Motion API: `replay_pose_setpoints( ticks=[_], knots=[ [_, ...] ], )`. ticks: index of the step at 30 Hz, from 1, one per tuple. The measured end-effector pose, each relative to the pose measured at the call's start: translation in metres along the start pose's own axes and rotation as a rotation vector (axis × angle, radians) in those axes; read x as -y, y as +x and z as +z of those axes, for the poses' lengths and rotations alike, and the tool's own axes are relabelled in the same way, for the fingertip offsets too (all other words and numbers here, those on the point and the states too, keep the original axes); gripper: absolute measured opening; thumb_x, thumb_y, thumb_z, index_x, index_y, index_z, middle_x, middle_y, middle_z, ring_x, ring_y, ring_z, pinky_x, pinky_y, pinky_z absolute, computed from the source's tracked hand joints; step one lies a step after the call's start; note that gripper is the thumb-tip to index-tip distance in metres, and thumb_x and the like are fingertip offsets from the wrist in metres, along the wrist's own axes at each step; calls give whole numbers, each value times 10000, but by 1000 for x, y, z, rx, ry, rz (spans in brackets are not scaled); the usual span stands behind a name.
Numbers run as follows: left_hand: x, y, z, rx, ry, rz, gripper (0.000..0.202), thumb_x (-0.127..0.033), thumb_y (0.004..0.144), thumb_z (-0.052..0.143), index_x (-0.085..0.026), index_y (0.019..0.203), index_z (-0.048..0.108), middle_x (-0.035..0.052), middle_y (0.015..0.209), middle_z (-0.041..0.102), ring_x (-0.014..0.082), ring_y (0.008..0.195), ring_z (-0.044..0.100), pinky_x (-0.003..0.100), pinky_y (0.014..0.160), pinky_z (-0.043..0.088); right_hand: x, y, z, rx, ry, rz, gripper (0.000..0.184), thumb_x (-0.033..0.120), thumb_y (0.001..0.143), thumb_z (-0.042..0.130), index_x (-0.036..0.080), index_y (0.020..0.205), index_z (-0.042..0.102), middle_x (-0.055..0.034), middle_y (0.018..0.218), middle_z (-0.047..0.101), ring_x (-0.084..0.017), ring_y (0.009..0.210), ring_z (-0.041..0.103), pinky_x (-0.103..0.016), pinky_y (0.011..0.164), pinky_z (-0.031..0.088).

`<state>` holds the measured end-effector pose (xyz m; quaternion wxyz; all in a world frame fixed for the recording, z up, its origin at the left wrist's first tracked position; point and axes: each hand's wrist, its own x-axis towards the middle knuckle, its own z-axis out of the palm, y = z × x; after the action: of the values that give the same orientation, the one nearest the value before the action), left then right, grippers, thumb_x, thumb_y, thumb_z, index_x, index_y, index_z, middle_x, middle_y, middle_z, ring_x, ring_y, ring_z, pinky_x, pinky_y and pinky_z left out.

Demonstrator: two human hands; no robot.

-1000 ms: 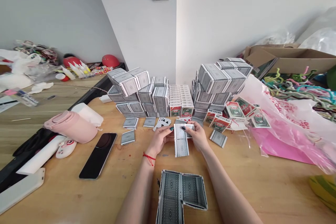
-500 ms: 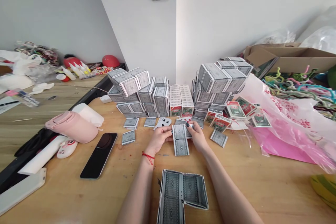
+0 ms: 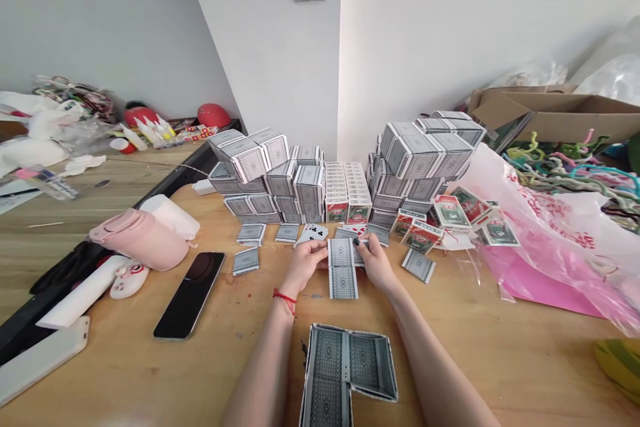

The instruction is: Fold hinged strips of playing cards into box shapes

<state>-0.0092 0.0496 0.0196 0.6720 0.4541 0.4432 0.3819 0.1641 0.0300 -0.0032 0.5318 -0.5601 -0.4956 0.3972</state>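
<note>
My left hand [image 3: 306, 263] and my right hand [image 3: 374, 261] pinch the upper end of a grey patterned card strip [image 3: 343, 269] that lies on the wooden table [image 3: 500, 353]. Both hands are closed on its sides. Close to me lies an L-shaped block of grey card packs [image 3: 345, 373]. Loose packs and a face-up playing card [image 3: 311, 233] lie just beyond my fingers.
Stacks of grey card boxes [image 3: 280, 173] and more stacks [image 3: 425, 153] stand against the wall. A black phone [image 3: 190, 293] and a pink bottle [image 3: 140, 247] lie at left. A pink plastic bag [image 3: 545, 247] and a cardboard box [image 3: 555, 113] sit at right.
My hands and the card strip have barely shifted, drawing slightly closer together on it. The view has drifted a little to the left.
</note>
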Motion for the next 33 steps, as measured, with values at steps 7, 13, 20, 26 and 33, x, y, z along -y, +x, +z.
replay_pose_setpoints(
  ticks=[7, 13, 20, 26, 33],
  knots=[
    [0, -2, 5, -76, 53, 45, 252, -314, 693, 609, -169, 890, 666, 18, 728, 656, 139, 599, 574, 243, 520, 466, 9, -3, -2, 4, 26, -33, 255, 470, 753, 513, 231, 705, 438, 24, 659, 482, -164, 647, 443, -285, 640, 360],
    [3, 0, 7, -139, 111, 138, 225, -301, 703, 587, -168, 863, 673, 19, 731, 657, 144, 625, 573, 233, 550, 439, 11, -5, -3, 41, 38, -52, 255, 467, 759, 507, 235, 695, 423, 25, 640, 436, -160, 624, 409, -282, 605, 343],
    [6, 4, 7, -225, 181, 205, 240, -308, 723, 588, -173, 898, 681, 51, 858, 674, 182, 798, 602, 266, 688, 467, 9, -6, 1, 1, -25, -92, 216, 428, 794, 474, 239, 719, 401, 20, 654, 457, -160, 622, 419, -288, 602, 357],
    [3, 1, -2, 21, 0, -16, 286, -330, 716, 619, -159, 941, 669, 58, 837, 681, 160, 697, 621, 296, 662, 501, 3, -2, 1, -97, -62, -67, 253, 483, 773, 479, 238, 737, 423, 9, 663, 495, -176, 630, 457, -303, 608, 372],
    [-2, -4, -8, 180, -41, -55, 372, -273, 646, 706, -144, 991, 655, 97, 998, 670, 183, 846, 630, 310, 773, 492, -1, -1, 1, -124, -80, -18, 294, 524, 749, 496, 237, 775, 436, 14, 658, 514, -172, 604, 459, -292, 578, 368]
  ],
)
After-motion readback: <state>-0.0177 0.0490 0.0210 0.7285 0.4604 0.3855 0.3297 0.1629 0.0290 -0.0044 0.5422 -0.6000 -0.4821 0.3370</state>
